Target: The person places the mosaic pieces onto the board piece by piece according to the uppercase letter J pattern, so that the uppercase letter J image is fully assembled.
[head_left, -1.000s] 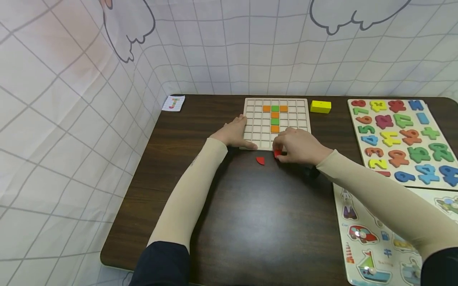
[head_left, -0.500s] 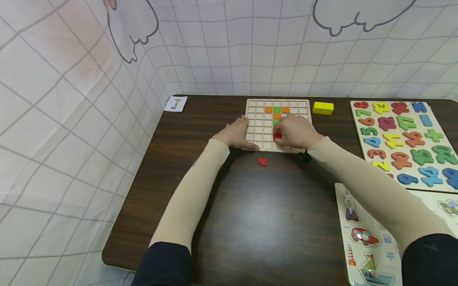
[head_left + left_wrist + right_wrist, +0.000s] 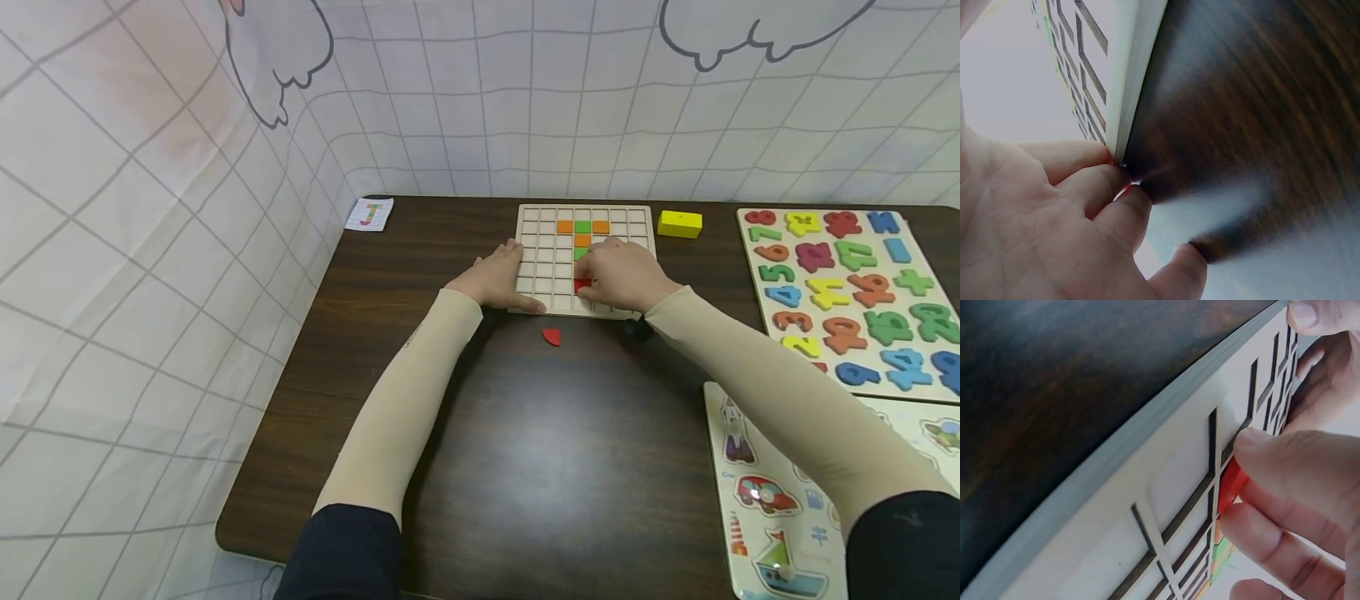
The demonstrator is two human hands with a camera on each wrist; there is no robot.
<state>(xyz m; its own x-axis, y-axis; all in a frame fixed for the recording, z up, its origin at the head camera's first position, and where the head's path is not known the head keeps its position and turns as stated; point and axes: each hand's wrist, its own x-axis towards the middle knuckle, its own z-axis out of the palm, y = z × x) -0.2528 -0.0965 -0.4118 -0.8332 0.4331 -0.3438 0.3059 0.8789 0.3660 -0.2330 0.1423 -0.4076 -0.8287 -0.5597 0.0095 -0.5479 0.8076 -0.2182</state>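
A pale wooden grid board (image 3: 542, 271) lies on the dark table, with orange and green square tiles (image 3: 582, 240) forming a T near its top. My right hand (image 3: 622, 273) is over the lower middle of the board, pinching a red tile (image 3: 1232, 481) between thumb and fingers at a cell below the column; its full shape is hidden. My left hand (image 3: 495, 277) rests against the board's left edge, thumb at the near edge, fingers touching the rim in the left wrist view. A red quarter-round piece (image 3: 551, 337) lies just in front of the board.
A yellow block (image 3: 680, 224) stands right of the board. Farther right lie a number puzzle (image 3: 855, 292) and, nearer, a picture puzzle (image 3: 780, 500). At the far left corner is a card with a coloured J (image 3: 369, 214). A white gridded cloth hangs behind and left.
My right hand has carried the red tile from the board's near edge up onto the grid, and stays there over the last half second. The left hand has kept its place.
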